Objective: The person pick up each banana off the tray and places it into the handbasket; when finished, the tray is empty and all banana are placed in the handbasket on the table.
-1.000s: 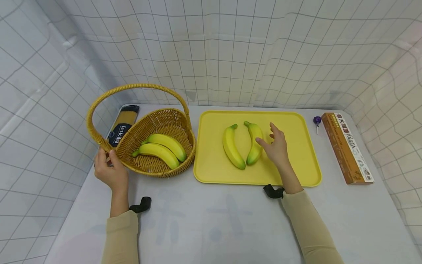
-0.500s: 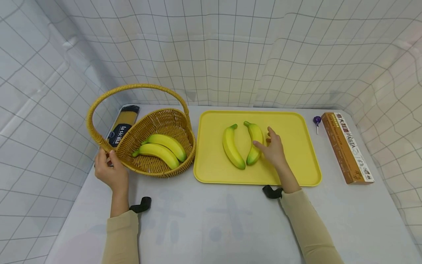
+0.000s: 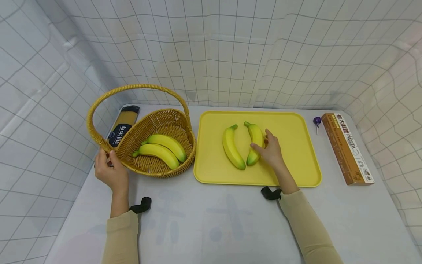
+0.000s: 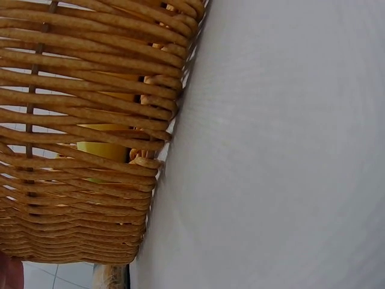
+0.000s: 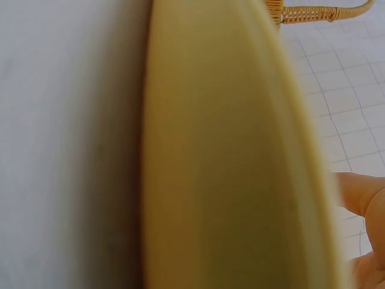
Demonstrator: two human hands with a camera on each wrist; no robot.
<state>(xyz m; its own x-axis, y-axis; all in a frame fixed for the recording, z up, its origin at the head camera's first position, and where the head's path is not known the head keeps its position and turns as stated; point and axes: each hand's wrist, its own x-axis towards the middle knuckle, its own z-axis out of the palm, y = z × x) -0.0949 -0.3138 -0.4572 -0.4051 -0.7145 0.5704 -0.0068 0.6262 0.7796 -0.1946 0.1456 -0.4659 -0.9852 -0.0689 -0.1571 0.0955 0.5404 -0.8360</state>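
At the left, my left hand point(image 3: 111, 170) pinches the rim of a wicker basket point(image 3: 150, 171) near the foot of its tall handle. Two yellow-green bananas point(image 3: 161, 150) lie side by side inside. Through the weave in the left wrist view, patches of yellow show. On a yellow tray point(image 3: 290, 146) rest two more bananas, a left one point(image 3: 232, 148) and a right one point(image 3: 255, 137). My right hand point(image 3: 273, 152) is over the right banana, thumb reaching across it and loosely bent fingers along its right side. In the right wrist view the tray's side point(image 5: 228, 144) hides most of that hand.
A pasta pack point(image 3: 121, 124) with a dark label lies behind the basket's left side. Right of the tray are a purple lollipop point(image 3: 317, 121) and a long brown pasta box point(image 3: 347, 148). A white grid-patterned curtain point(image 3: 230, 55) stands behind the table.
My right hand has shifted left and slightly down, bringing its thumb and fingers closer around the right banana. The left hand, basket and bananas stay where they were.
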